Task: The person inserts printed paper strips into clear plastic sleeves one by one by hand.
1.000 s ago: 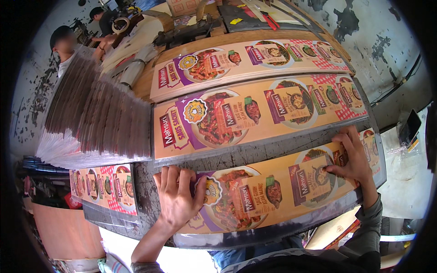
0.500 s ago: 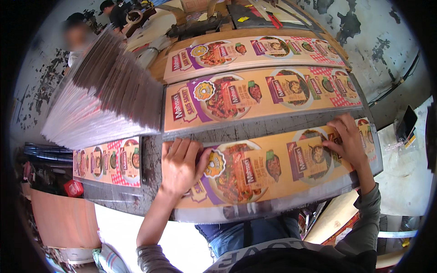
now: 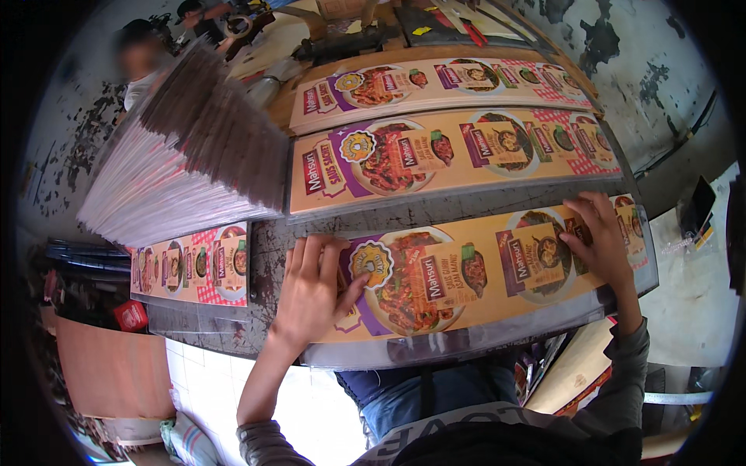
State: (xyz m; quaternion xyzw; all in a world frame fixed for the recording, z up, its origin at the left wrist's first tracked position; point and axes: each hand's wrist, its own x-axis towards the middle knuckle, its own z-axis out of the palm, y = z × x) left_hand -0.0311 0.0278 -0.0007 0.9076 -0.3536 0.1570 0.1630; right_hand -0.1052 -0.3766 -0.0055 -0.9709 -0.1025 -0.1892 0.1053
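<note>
Left grip (image 3: 312,289) and right grip (image 3: 601,242), unclenched with fingers spread, rest toward opposite ends of the plastic-edged food-print strip (image 3: 423,283), probably steadying it on the counter (image 3: 266,268).

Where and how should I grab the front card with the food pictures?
Probably best near both short ends of the front card, one hand from the left and one from the right, thumbs on top. It is long, thin and flat, so holding one end alone might let it droop. The left hand is at its left end, the right hand near its right.
</note>
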